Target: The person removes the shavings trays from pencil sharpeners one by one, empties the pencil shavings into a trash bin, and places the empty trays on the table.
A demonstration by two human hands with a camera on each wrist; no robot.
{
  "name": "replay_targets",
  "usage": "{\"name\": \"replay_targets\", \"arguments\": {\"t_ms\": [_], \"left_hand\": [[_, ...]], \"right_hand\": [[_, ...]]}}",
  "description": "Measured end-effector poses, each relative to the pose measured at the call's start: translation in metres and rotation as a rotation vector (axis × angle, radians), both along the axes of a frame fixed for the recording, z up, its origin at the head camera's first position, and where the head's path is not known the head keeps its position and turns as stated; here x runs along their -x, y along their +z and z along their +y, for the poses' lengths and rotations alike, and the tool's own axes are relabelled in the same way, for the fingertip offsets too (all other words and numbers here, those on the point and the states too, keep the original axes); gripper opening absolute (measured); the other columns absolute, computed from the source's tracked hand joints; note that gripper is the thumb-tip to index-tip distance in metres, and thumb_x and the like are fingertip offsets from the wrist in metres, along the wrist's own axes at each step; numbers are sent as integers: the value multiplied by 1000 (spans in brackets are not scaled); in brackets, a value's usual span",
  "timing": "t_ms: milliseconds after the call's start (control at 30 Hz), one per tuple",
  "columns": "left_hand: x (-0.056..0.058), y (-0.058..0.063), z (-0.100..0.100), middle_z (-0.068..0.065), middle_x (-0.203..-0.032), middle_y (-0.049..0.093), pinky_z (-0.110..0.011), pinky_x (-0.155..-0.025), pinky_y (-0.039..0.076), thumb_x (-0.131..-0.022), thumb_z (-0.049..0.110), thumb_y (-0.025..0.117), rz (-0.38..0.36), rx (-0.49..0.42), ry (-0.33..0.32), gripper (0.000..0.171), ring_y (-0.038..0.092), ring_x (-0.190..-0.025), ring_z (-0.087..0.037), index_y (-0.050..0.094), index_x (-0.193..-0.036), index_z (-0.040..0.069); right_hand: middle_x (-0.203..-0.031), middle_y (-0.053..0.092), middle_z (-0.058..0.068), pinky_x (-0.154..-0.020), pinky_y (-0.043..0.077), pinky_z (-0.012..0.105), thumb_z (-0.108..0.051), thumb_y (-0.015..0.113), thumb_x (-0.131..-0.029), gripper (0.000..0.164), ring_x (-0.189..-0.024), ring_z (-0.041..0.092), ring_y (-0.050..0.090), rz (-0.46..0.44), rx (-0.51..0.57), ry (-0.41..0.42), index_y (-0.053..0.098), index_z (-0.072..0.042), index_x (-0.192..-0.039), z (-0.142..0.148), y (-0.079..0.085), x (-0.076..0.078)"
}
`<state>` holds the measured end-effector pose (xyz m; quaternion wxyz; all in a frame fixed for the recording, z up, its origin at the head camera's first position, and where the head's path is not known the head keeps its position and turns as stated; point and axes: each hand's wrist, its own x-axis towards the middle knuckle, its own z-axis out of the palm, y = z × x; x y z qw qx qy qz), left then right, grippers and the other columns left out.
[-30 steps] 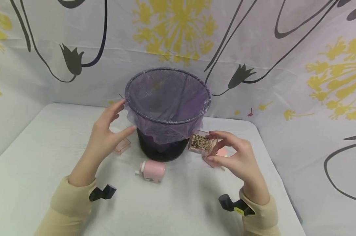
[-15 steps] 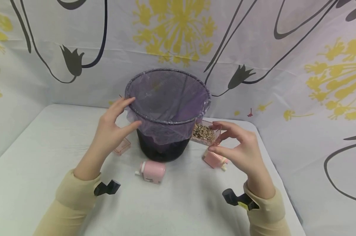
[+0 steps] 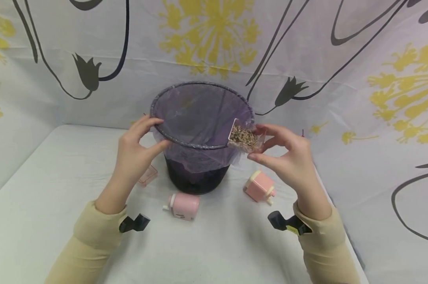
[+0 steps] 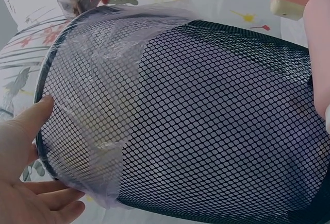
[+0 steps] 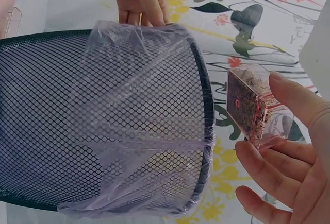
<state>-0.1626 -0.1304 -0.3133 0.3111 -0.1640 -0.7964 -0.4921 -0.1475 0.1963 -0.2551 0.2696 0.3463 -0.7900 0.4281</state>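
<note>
A dark mesh wastebasket (image 3: 192, 182) with a sheer purple liner (image 3: 196, 157) folded over its rim stands upright at the middle of the table. My left hand (image 3: 135, 146) grips the left part of the rim, thumb and fingers over the liner. My right hand (image 3: 286, 154) pinches a small clear, pink-edged box (image 3: 243, 138) of pencil shavings between thumb and fingers. The box is raised and tilted at the right rim in the head view. Its shavings are also plain in the right wrist view, where the box (image 5: 252, 105) appears slightly apart from the rim.
A pink crank pencil sharpener (image 3: 185, 206) lies in front of the wastebasket. Another, with cream trim (image 3: 260, 186), lies to its right. A clear pink-edged tray (image 3: 148, 175) rests at the basket's left. Patterned cloth (image 3: 217, 39) hangs behind the white table (image 3: 214, 252).
My right hand has lifted the box of shavings from beside the wastebasket up to its right rim, tilting it. My left hand has moved right and taken hold of the rim.
</note>
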Motion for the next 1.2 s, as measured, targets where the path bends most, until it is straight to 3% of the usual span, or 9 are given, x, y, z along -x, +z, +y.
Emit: {"name": "replay_targets", "arguments": {"t_ms": [400,800,1200], "left_hand": [[3,-1,2,-15,-128,58,-33,-100,42,-70,0,83,23,-3,-14,48,45,-127,-21,65,-114,1],[3,-5,1,-15,-128,58,-34,-99,42,-70,-2,83,30,-8,-6,47,45,-127,-23,66,-114,1],[3,-5,2,-16,-130,57,-39,-100,42,-69,-1,84,24,-1,16,49,44,-128,-25,66,-114,2]], "right_hand": [[-102,70,7,-87,44,24,5,87,-62,58,-68,1,64,-46,3,-97,67,0,-116,-6,9,17],[-104,69,7,-57,48,18,2,85,-67,53,-66,3,63,-84,26,-117,66,-2,-116,-12,9,43],[-105,69,7,-53,39,18,-14,87,-69,56,-66,15,60,-26,-116,-276,65,-5,-120,-17,3,60]]}}
